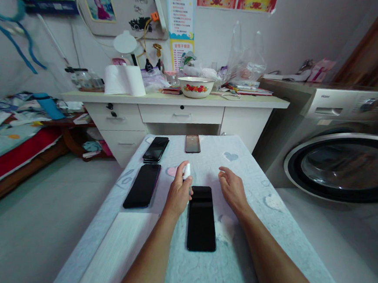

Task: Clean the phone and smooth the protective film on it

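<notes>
A black phone (200, 221) lies screen up on the cloth-covered table, its top end near my left hand (179, 190). Closed round a small white bottle (186, 171), the fingers of that hand have the thumb or index finger at its top. My right hand (232, 188) is to the right of the phone, fingers curled and partly hidden; whether it holds anything I cannot tell. Another dark phone (142, 185) rests to the left, and behind it is a stack of phones (156, 149). A brownish phone or case (192, 144) lies at the table's far end.
A pale board or sheet (114, 252) covers the table's left front. Beyond the table stands a white desk (182, 113) with a floral bowl (197, 87), paper rolls (124, 80) and plastic bags. A washing machine (343, 147) is at the right, a bed (16, 150) at the left.
</notes>
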A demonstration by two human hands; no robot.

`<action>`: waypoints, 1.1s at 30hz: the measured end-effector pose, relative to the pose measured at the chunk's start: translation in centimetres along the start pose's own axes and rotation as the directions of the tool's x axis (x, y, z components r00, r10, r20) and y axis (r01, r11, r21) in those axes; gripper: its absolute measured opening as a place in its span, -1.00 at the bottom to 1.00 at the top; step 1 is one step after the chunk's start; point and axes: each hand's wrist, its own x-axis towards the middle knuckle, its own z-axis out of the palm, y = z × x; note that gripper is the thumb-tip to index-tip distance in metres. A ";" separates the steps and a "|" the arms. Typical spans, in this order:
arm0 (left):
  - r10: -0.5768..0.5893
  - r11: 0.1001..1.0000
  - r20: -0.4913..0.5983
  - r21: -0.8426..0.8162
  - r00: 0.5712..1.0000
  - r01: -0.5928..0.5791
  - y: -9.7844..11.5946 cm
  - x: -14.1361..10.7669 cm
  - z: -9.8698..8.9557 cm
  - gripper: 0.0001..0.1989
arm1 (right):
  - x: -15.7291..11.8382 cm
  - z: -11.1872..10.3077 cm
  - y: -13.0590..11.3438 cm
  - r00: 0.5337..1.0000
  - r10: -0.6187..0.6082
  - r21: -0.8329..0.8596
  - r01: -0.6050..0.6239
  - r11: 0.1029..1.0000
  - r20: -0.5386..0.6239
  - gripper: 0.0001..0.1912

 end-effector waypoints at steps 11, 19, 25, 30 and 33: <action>-0.014 1.000 0.036 0.025 0.999 0.013 -0.1 -0.1 0.0 -0.45 | 0.4 1.2 -0.7 0.993 0.070 -0.360 -0.030 0.933 0.100 -0.60; -0.029 0.999 0.094 -0.039 0.995 0.033 0.5 -0.2 0.1 -0.48 | 0.3 1.1 -0.7 0.984 0.072 -0.472 0.015 0.881 0.165 -0.69; -0.026 0.997 0.103 -0.064 0.994 0.033 1.1 -0.4 0.1 -0.50 | 0.2 0.8 -1.5 0.972 0.122 -0.517 -0.002 0.856 0.199 -0.77; -0.019 0.998 0.125 -0.053 0.992 0.025 0.8 -0.4 0.1 -0.52 | 0.1 0.1 -1.3 0.980 0.080 -0.414 0.003 0.910 0.183 -0.82; -0.023 0.999 0.156 -0.046 0.987 0.030 0.7 -0.4 0.2 -0.52 | 0.1 -0.4 -1.3 0.986 0.092 -0.073 -0.083 0.994 0.136 -0.82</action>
